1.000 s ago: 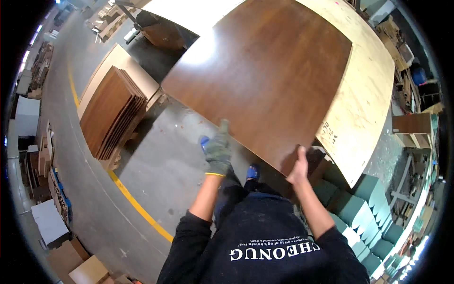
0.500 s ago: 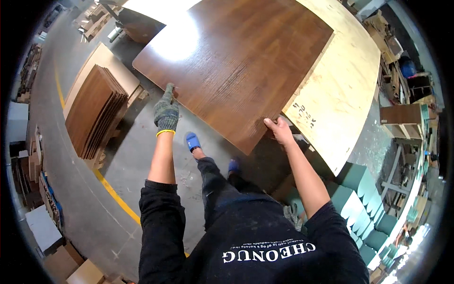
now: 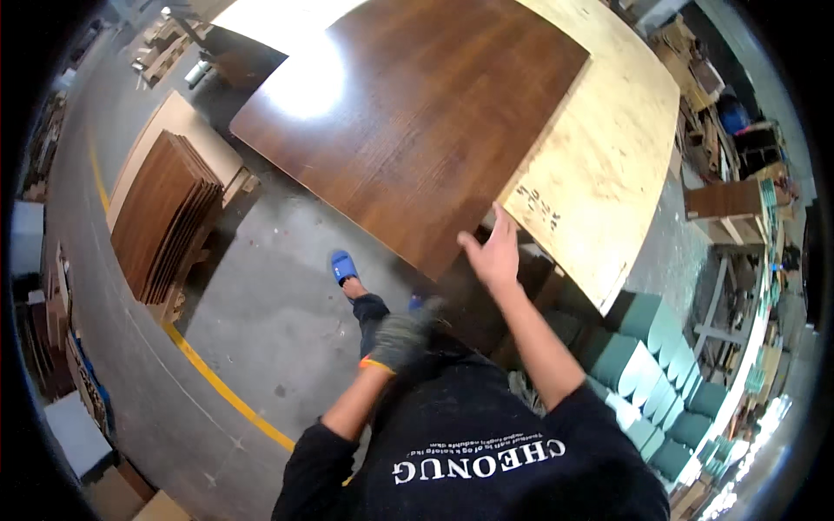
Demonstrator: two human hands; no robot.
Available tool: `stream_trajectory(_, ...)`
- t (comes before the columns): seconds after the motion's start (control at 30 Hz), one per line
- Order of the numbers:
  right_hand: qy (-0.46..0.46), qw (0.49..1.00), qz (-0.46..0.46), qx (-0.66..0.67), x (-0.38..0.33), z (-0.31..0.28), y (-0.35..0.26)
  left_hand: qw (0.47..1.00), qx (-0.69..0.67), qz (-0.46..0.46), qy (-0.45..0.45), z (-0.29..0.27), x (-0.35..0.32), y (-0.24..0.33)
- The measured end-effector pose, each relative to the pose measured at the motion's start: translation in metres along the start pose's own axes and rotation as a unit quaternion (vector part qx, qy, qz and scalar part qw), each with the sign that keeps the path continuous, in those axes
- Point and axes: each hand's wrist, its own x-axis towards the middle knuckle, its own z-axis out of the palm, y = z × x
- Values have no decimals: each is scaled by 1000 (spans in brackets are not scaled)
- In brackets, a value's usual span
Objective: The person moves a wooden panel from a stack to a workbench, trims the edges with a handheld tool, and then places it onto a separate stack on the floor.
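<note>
A large dark-brown wood-grain panel (image 3: 408,130) lies on a pale plywood sheet (image 3: 599,165), its near corner jutting out over the edge. My bare right hand (image 3: 495,256) is beside that corner, thumb and fingers apart, with nothing held. Whether a fingertip touches the plywood edge I cannot tell. My left hand (image 3: 401,337), in a dark grey-green knitted glove with a yellow-orange cuff, is in front of my body, away from the panel. Motion blur smears its fingers.
At left, a stack of brown panels (image 3: 165,217) leans by a pale board (image 3: 178,117). Several green blocks with rounded ends (image 3: 647,365) are piled at lower right. A yellow line (image 3: 213,373) crosses the grey floor. Shelving with a brown box (image 3: 721,201) stands at right.
Both hands have let go of the brown panel. My left hand has come back toward my body and to the right; the right hand has opened near the corner.
</note>
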Motion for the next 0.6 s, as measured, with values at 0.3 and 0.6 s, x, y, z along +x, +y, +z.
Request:
stream_trajectory(0.3,-147,929,-289,-180,2,59,-81,569,-714,-249,322,-34,-153,-80)
stream_trajectory(0.6,-150,894,-386,-174,82,159,-186,362,-816,-243,378,-15,-176,-63)
